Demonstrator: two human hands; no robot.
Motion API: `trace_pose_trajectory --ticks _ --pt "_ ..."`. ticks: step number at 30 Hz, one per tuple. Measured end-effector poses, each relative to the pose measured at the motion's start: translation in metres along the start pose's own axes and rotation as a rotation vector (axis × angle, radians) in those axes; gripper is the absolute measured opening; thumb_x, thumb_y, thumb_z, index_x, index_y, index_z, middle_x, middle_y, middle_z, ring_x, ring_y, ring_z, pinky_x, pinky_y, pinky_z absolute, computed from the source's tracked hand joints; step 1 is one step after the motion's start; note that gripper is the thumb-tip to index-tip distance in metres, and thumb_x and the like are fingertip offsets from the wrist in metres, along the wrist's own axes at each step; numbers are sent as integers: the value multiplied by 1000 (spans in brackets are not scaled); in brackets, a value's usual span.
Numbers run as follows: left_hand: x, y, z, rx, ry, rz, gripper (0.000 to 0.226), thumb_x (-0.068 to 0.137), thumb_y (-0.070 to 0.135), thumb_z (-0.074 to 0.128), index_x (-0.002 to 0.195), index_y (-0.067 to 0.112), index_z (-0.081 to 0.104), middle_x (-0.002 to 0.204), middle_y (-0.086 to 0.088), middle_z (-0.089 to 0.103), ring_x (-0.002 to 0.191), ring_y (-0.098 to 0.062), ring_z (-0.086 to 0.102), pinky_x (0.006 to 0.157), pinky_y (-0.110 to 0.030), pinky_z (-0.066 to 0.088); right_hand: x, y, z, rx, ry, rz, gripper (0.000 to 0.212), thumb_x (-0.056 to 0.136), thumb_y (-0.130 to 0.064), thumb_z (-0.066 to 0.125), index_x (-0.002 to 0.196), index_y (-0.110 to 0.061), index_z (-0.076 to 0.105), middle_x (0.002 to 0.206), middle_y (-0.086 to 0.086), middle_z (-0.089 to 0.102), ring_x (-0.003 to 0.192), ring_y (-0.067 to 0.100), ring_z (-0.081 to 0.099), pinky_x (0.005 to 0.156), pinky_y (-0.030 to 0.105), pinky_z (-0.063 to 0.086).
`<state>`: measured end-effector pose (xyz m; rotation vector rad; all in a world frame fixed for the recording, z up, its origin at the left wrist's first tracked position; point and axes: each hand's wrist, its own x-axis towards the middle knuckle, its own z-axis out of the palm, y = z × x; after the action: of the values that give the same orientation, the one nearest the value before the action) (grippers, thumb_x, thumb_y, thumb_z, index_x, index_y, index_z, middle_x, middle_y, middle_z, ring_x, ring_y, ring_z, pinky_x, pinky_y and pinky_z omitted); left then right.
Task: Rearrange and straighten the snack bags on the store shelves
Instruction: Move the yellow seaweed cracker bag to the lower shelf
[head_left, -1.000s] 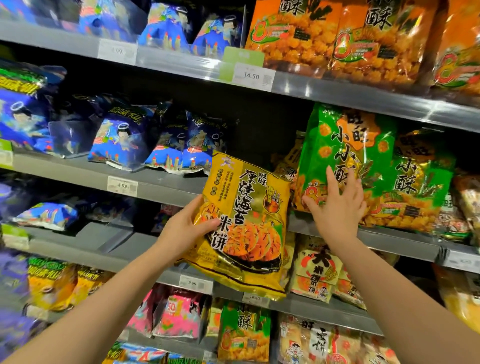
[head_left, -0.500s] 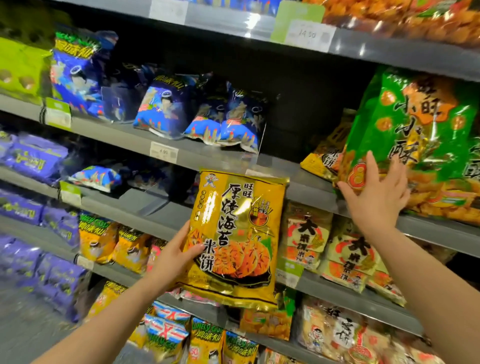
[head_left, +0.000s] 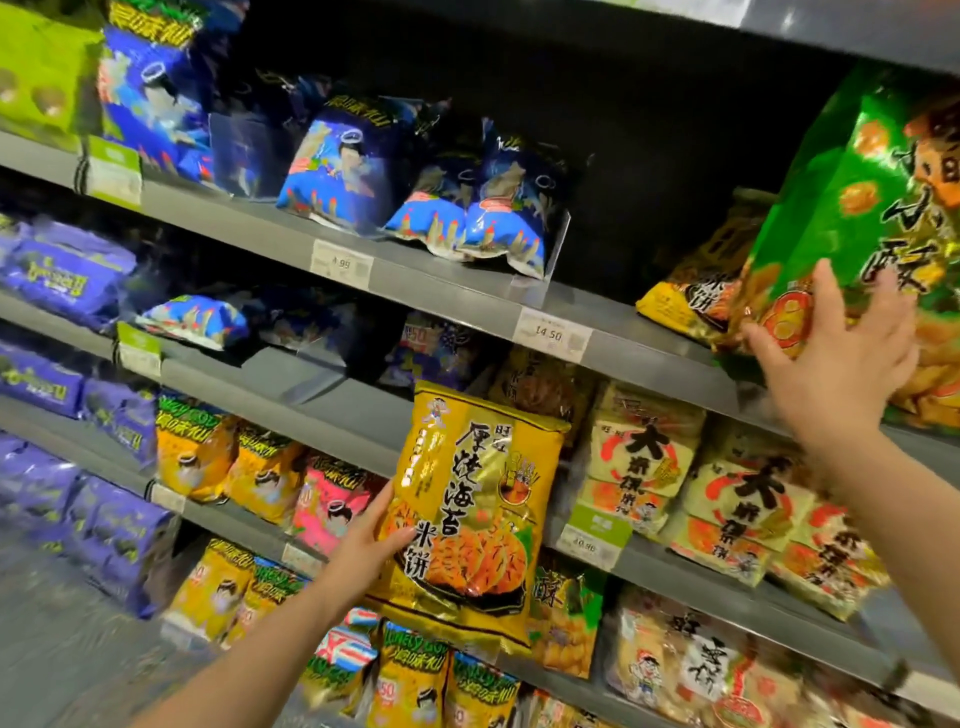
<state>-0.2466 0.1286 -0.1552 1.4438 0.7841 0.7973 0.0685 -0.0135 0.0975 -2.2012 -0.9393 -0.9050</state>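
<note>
Grip: left hand pinches yellow rice-cracker bag at lower left edge, thumb on front, fingers behind. Bag upright, held off shelves. Right hand, fingers straight and spread, presses lower front of green snack bag standing on grey shelf, upper right.

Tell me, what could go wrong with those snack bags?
The yellow bag hangs in the air, gripped only at its lower left edge by the left hand, so it might slip and drop. The right hand just presses flat on the green bag without gripping it; that bag could tip forward off the shelf. Pressing hard might also crush the snacks inside.
</note>
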Motion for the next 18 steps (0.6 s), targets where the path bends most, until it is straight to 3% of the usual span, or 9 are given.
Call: trace_pose_trajectory --ticks 3,6,10,12,15,18 --pt "21 -2 1 -15 31 4 61 92 10 55 144 26 27 126 19 46 116 0 43 98 -19 31 5 1 6 -22 8 -13 71 87 -54 52 146 -35 18 158 10 1 144 37 0 111 61 6" --pt "49 6 3 -1 -5 44 62 92 18 57 145 32 29 133 17 50 123 -5 46 104 -29 33 7 1 11 -42 18 -10 71 87 -55 52 146 -36 16 158 8 0 144 36 0 112 60 6" --pt "89 22 13 -10 -55 92 63 91 8 55 146 27 28 133 10 52 121 -8 50 107 -32 35 11 7 19 -6 34 -28 72 85 -62 48 144 -41 12 158 7 3 144 36 4 112 63 6" --pt "107 29 21 -8 -82 112 64 92 6 54 146 26 27 128 16 52 117 -5 51 107 -32 35 13 10 22 13 40 -25 72 85 -63 47 144 -42 10 158 6 3 144 35 4 111 64 8" --pt "126 33 33 33 -86 144 63 93 10 52 145 32 24 123 25 49 112 2 48 99 -21 36 15 14 26 23 57 -33 73 84 -66 47 142 -46 8 158 5 3 144 36 6 110 65 13" --pt "131 27 40 139 -5 209 64 94 16 51 146 36 21 125 25 47 116 -1 45 95 -21 33 21 23 35 18 56 -49 76 81 -72 43 141 -51 2 158 4 6 144 36 9 109 65 17"
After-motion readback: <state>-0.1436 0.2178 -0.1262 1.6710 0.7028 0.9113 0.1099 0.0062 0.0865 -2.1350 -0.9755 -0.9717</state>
